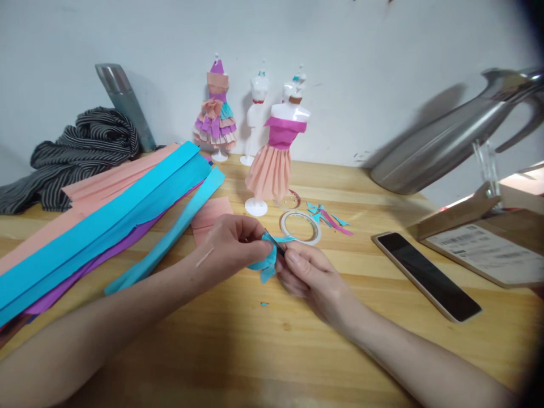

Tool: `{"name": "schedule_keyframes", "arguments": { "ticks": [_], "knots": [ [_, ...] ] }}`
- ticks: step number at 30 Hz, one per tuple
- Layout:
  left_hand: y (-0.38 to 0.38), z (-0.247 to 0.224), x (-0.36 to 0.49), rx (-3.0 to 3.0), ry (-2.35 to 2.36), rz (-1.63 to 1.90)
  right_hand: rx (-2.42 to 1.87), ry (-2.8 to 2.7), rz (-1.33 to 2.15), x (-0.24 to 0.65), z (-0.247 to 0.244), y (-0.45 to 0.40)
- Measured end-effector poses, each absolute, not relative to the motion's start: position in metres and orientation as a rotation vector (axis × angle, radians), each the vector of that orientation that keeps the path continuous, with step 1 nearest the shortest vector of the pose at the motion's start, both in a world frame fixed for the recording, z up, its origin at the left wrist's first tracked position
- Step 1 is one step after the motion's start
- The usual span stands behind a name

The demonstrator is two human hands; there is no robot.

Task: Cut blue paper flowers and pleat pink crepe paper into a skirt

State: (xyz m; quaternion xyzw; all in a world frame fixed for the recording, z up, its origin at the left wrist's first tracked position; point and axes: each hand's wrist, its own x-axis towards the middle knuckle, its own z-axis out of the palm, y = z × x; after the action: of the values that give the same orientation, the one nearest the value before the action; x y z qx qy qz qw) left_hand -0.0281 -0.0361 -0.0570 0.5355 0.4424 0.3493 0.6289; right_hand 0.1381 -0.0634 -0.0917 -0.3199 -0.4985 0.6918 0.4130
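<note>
A small piece of blue crepe paper (266, 266) is pinched between the thumb and fingers of my left hand (236, 241). My right hand (312, 275) is closed around scissors (278, 247), whose dark narrow blades reach up to the paper. Most of their handle is hidden by my fingers. Both hands meet above the wooden table, and a tiny blue scrap (264, 304) lies below them. Just behind my right hand rests a roll of white tape (301, 226). Beyond my hands stands a mini mannequin (276, 153) in a magenta top and pleated peach skirt.
Crepe paper strips (140, 221) cover the left side, by a striped cloth (85, 144) and bottle (125, 102). Behind are a ruffled-dress mannequin (215, 113) and a bare one (256, 113). Paper scraps (329, 218), a phone (425, 275), a cardboard box (488, 243) and a steel jug (446, 136) occupy the right.
</note>
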Motion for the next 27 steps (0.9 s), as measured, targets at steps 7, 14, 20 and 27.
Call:
{"name": "schedule_keyframes", "arguments": {
  "ticks": [7,14,20,27],
  "knots": [
    [-0.0370,-0.0608,-0.0271,1.267,1.007,0.799,-0.777,-1.247,1.738,0.1378,-0.0927,-0.0643],
    [-0.0370,-0.0586,-0.0278,1.275,1.008,0.788,-0.797,-1.163,1.832,0.1358,-0.0882,-0.0643],
    [-0.0368,-0.0584,-0.0282,1.262,0.991,0.788,-0.813,-1.160,1.861,0.1363,-0.0873,-0.0641],
    [-0.0368,-0.0547,-0.0296,1.253,1.016,0.756,-0.824,-1.191,1.846,0.1374,-0.0877,-0.0634]
  ]
}}
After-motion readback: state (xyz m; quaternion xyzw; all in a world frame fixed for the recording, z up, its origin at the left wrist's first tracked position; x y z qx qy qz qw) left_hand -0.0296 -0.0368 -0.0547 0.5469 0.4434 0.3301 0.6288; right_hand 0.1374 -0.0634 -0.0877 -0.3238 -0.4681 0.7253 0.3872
